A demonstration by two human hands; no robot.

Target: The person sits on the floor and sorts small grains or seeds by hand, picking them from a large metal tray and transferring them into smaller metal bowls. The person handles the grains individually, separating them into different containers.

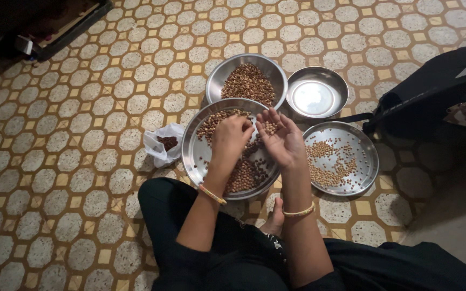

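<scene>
Fingers (242, 127) of left hand (230, 139) curled down, knuckles up, tips in the brown nuts on the big steel plate (194, 156); can't tell whether they pinch anything. Right hand (281, 141) palm-up over the plate's right rim, fingers loosely spread and slightly cupped, a few pale nuts (269, 127) lying in the palm, not gripped. Plate sits on the tiled floor (71, 134) in front of the person's legs, touching a steel bowl of nuts (248, 82) behind it; empty steel bowl (317, 91) and tray of pale nuts (342, 158) to the right, white bag (163, 144) on the left.
</scene>
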